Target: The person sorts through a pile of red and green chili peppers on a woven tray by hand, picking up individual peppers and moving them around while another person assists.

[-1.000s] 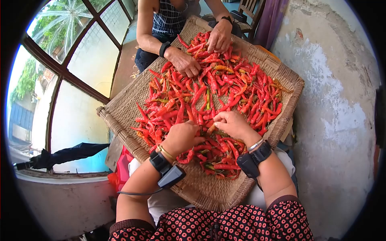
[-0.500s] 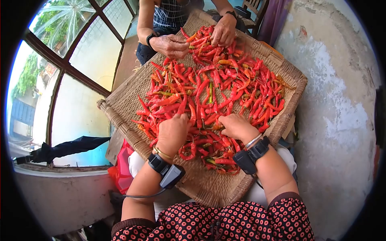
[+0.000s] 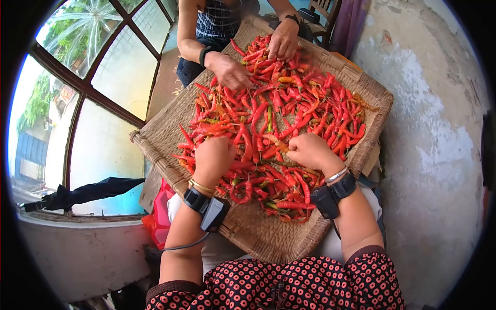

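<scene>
Resting across the person's lap, a woven tray (image 3: 258, 237) carries a wide heap of red chillies (image 3: 289, 108) that covers its middle and far part, with bare weave at the near edge. Both of the person's hands lie on the near side of that heap. The left hand (image 3: 214, 157), with a black wrist device (image 3: 206, 206) strapped behind it, is turned back-up with its fingers bent down into the chillies; whether they grip any cannot be told. The right hand (image 3: 310, 151), near it on the right, has its fingers curled inward, tips touching chillies between the 2 hands, and a hold there cannot be told either. At the far side, another person's hand (image 3: 231, 71) lies on the chillies at the left, and that person's second hand (image 3: 283, 39) lies farther off. Left of the tray, a black umbrella (image 3: 88, 192) lies by an arched window (image 3: 103, 77).
</scene>
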The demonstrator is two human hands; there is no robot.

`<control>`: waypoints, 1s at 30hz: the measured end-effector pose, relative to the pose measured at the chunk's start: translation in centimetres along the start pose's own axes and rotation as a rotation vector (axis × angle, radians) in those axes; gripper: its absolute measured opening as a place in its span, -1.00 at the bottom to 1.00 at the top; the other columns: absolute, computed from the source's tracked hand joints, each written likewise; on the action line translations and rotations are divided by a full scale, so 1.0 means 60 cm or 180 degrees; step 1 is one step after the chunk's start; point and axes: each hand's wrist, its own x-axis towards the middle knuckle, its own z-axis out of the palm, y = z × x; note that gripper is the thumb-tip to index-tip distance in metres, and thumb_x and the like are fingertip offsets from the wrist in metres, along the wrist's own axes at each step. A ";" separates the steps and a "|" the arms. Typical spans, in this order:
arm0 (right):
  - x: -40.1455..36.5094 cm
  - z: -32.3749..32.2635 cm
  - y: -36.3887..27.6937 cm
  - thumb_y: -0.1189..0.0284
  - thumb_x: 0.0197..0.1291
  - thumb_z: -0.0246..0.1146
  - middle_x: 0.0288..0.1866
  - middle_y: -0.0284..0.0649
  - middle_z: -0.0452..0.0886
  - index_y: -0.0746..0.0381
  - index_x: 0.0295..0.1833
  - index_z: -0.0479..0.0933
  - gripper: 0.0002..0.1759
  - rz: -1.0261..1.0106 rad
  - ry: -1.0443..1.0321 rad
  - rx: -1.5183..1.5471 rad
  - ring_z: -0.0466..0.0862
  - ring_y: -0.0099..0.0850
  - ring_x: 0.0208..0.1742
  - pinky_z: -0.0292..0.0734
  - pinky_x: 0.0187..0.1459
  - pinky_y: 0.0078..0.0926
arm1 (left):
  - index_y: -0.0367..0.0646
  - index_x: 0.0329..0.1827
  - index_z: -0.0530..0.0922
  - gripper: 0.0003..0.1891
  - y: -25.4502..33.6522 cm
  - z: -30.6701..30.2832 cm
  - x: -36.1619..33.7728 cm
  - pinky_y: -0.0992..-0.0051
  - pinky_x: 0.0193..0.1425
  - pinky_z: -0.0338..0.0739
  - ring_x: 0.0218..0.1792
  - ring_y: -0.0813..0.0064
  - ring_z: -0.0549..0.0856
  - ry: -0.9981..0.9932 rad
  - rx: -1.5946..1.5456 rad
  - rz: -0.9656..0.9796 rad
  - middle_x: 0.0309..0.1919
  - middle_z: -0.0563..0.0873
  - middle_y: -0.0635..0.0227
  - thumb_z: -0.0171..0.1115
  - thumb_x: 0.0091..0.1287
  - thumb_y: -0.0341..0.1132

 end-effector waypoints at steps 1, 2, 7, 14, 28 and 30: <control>0.001 0.001 0.000 0.25 -0.09 0.25 -0.46 -0.07 0.59 0.20 -0.42 0.59 -0.77 0.0013 0.0015 0.0332 0.60 -0.10 -0.33 0.47 -0.27 -0.19 | -0.23 -0.52 0.59 -0.77 0.002 -0.007 0.008 0.25 -0.41 0.52 -0.49 0.16 0.65 -0.0017 -0.0006 0.0001 -0.51 0.65 0.13 0.16 0.10 -0.22; 0.004 0.007 0.006 0.31 -0.04 0.27 -0.63 -0.19 0.53 0.25 -0.47 0.54 -0.79 -0.0135 0.0071 0.0432 0.56 -0.35 -0.53 0.41 -0.44 -0.44 | -0.25 -0.45 0.60 -0.77 0.002 -0.013 0.023 0.30 -0.43 0.52 -0.52 0.23 0.64 0.0036 -0.0333 0.0128 -0.52 0.66 0.18 0.16 0.14 -0.23; 0.018 -0.003 -0.001 0.36 0.16 0.18 -0.62 -0.31 0.48 0.31 -0.28 0.56 -0.79 0.0443 0.0060 0.2428 0.47 -0.62 -0.57 0.38 -0.50 -0.63 | -0.34 -0.21 0.58 -0.73 0.019 -0.005 0.095 0.50 -0.47 0.47 -0.58 0.55 0.57 0.0004 -0.3636 -0.0345 -0.52 0.65 0.39 0.16 0.25 -0.25; 0.019 -0.005 0.004 0.41 0.25 0.09 -0.51 -0.37 0.50 0.36 -0.07 0.46 -0.76 0.0404 0.1017 0.3631 0.44 -0.70 -0.57 0.37 -0.49 -0.78 | -0.21 -0.27 0.61 -0.78 0.053 0.080 0.075 0.28 -0.29 0.52 -0.38 0.13 0.65 0.0035 -0.1919 0.0887 -0.40 0.67 0.09 0.25 0.11 -0.26; 0.021 0.001 0.011 0.44 0.21 0.11 -0.55 -0.35 0.50 0.35 -0.16 0.50 -0.81 0.0583 0.1306 0.3926 0.44 -0.66 -0.62 0.32 -0.57 -0.75 | -0.08 -0.27 0.55 -0.82 0.118 0.081 0.065 0.26 -0.39 0.54 -0.37 0.23 0.64 -0.0361 -0.0155 0.0770 -0.49 0.60 0.22 0.18 0.13 -0.23; 0.019 -0.001 0.012 0.44 0.21 0.11 -0.55 -0.35 0.50 0.35 -0.16 0.50 -0.81 0.0592 0.1367 0.4010 0.44 -0.66 -0.62 0.32 -0.57 -0.75 | -0.11 -0.34 0.55 -0.84 0.110 0.063 0.062 0.26 -0.40 0.54 -0.43 0.19 0.64 0.0153 -0.0516 0.0960 -0.49 0.61 0.21 0.16 0.13 -0.23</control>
